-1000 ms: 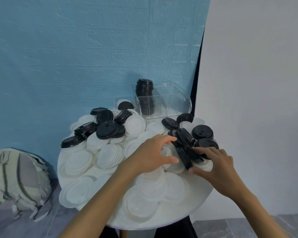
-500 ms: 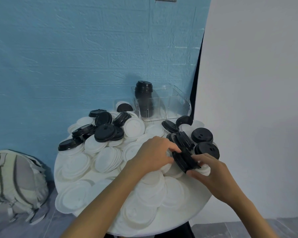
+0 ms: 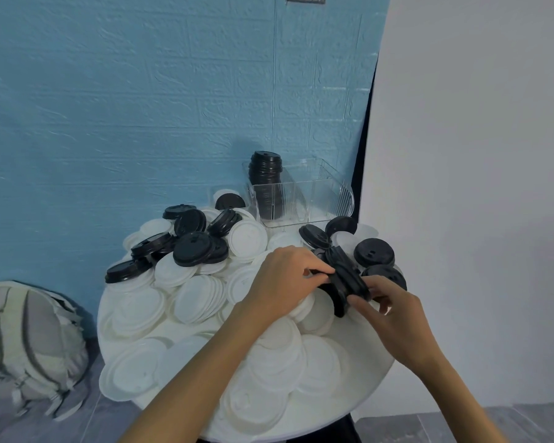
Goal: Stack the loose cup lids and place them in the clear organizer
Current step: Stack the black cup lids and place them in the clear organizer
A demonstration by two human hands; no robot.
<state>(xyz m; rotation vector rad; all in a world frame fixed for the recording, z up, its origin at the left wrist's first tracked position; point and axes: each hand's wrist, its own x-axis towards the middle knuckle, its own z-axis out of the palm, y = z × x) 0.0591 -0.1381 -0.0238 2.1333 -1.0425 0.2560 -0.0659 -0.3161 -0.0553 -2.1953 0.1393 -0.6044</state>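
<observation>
Round table w/ loose lids; both hands, left hand & right hand, fingers curled, seemingly gripping black lid stack.

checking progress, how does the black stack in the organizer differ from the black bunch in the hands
The stack in the clear organizer stands upright and tall; the bunch in the hands lies tilted on edge and looks shorter. The first stands free of any hand; the left hand and right hand grip the second. Both are nested black lids.

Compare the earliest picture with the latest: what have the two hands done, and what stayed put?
The left hand and right hand closed in from both sides and now grip the bunch of black plastic cup lids, pressing it together. The black lid stack in the clear plastic organizer stayed put.
</observation>
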